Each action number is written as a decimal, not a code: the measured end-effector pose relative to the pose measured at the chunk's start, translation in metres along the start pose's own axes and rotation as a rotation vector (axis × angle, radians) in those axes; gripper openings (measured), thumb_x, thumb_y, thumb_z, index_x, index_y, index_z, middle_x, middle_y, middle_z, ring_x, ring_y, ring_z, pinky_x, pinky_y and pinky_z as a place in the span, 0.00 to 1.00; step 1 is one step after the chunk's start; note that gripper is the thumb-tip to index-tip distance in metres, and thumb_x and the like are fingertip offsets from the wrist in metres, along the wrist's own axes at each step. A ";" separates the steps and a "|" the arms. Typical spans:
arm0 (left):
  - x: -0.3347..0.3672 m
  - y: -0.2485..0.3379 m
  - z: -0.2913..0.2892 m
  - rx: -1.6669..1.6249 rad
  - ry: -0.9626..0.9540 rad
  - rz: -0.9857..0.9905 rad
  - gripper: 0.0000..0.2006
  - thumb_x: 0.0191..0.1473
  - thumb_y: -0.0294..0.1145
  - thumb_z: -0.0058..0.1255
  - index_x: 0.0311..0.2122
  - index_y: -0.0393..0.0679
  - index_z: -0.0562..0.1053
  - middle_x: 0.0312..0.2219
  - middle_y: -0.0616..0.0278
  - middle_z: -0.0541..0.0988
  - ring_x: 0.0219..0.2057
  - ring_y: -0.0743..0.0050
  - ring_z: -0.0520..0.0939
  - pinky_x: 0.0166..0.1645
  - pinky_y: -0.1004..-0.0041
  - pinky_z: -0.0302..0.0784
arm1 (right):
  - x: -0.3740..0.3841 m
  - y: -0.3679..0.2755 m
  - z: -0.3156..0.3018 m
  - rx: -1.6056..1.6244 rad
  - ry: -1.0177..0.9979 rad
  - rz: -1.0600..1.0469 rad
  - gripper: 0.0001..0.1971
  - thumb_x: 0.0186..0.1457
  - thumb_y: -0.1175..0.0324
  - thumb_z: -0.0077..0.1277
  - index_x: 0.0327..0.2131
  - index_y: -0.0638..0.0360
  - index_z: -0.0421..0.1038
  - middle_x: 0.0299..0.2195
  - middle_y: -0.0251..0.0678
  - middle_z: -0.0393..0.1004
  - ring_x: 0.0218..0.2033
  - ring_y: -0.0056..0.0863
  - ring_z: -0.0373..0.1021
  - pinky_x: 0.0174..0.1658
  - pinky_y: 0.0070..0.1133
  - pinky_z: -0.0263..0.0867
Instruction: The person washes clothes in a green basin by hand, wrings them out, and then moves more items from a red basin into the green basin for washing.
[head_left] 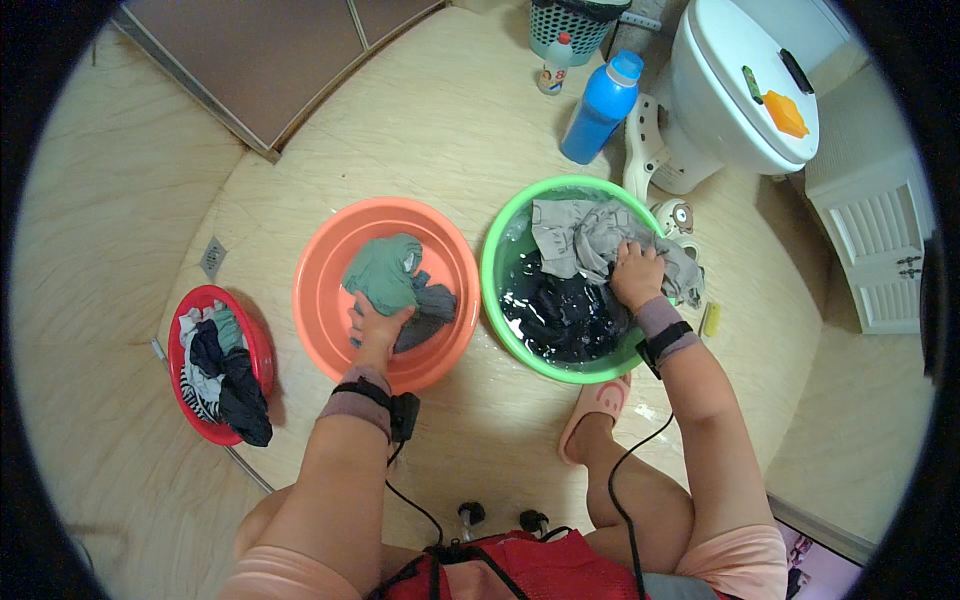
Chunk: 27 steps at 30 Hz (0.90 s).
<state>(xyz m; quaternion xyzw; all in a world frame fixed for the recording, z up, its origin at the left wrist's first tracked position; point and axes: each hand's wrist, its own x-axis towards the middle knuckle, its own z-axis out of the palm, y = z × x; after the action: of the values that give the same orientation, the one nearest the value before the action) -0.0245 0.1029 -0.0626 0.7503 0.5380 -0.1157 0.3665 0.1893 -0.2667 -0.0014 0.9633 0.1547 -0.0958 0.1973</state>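
Note:
An orange basin (318, 330) stands on the floor at the left, holding a green garment (385, 262) and a dark grey garment (436, 303). My left hand (376, 328) is closed on the near edge of the green one, its fingertips partly hidden. To the right is a green basin (497, 310) with sudsy water and dark clothing (565, 315) soaking in it. A light grey garment (590, 232) lies across its far right side and hangs over the rim. My right hand (638, 274) grips that garment, fingers curled into the cloth.
A red basin (262, 345) heaped with clothes sits at far left, near a floor drain (213, 257). Beyond the green basin stand a blue bottle (600, 110), a smaller bottle (555, 66), pale clogs (641, 145) and a toilet (735, 90). A yellow brush-like block (711, 320) lies at right.

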 end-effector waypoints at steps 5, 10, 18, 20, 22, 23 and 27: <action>0.024 -0.015 0.018 -0.407 0.108 -0.171 0.64 0.28 0.56 0.68 0.65 0.48 0.39 0.61 0.41 0.45 0.62 0.39 0.47 0.63 0.51 0.45 | -0.007 0.005 -0.004 -0.027 -0.018 0.005 0.23 0.57 0.64 0.35 0.56 0.51 0.59 0.47 0.35 0.67 0.47 0.39 0.63 0.46 0.35 0.59; 0.058 -0.047 0.016 -0.557 0.112 -0.056 0.45 0.31 0.40 0.68 0.55 0.40 0.56 0.49 0.44 0.65 0.50 0.50 0.68 0.53 0.56 0.63 | -0.007 -0.006 -0.006 0.009 0.032 -0.017 0.24 0.56 0.64 0.36 0.57 0.51 0.58 0.46 0.35 0.67 0.47 0.39 0.63 0.46 0.35 0.58; -0.002 0.031 0.006 -1.096 0.059 0.170 0.23 0.37 0.19 0.56 0.42 0.37 0.64 0.36 0.57 0.73 0.37 0.67 0.76 0.41 0.67 0.73 | -0.013 0.004 -0.001 0.068 0.084 -0.010 0.23 0.55 0.65 0.35 0.55 0.52 0.61 0.46 0.36 0.67 0.46 0.41 0.63 0.47 0.37 0.59; -0.015 0.067 -0.008 -1.055 0.037 0.325 0.22 0.36 0.19 0.56 0.40 0.39 0.64 0.33 0.61 0.71 0.34 0.71 0.74 0.39 0.70 0.72 | -0.013 0.006 0.001 0.070 0.092 -0.001 0.23 0.55 0.65 0.35 0.55 0.52 0.60 0.46 0.35 0.67 0.46 0.41 0.63 0.47 0.37 0.58; -0.018 0.089 -0.017 -0.975 0.064 0.441 0.21 0.36 0.19 0.56 0.38 0.40 0.64 0.32 0.63 0.70 0.33 0.74 0.73 0.38 0.72 0.71 | -0.011 0.003 0.001 0.077 0.106 0.002 0.23 0.56 0.65 0.35 0.55 0.51 0.60 0.46 0.35 0.67 0.46 0.41 0.63 0.47 0.37 0.58; -0.023 0.097 -0.021 -0.894 0.091 0.546 0.20 0.35 0.19 0.56 0.36 0.40 0.63 0.32 0.64 0.69 0.32 0.77 0.71 0.36 0.74 0.70 | -0.011 0.001 0.001 0.094 0.100 0.003 0.22 0.56 0.64 0.34 0.56 0.51 0.60 0.46 0.35 0.67 0.46 0.41 0.63 0.47 0.37 0.58; -0.092 0.146 -0.032 -0.943 -0.071 0.745 0.20 0.34 0.20 0.57 0.34 0.43 0.62 0.31 0.67 0.66 0.30 0.83 0.68 0.33 0.78 0.68 | -0.015 0.007 0.006 0.078 0.112 0.027 0.22 0.57 0.63 0.34 0.56 0.49 0.60 0.46 0.35 0.67 0.46 0.41 0.63 0.47 0.37 0.58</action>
<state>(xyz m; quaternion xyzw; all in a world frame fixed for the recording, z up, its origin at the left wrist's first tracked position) 0.0621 0.0358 0.0740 0.6404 0.2194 0.2467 0.6935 0.1772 -0.2787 -0.0008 0.9761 0.1487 -0.0451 0.1517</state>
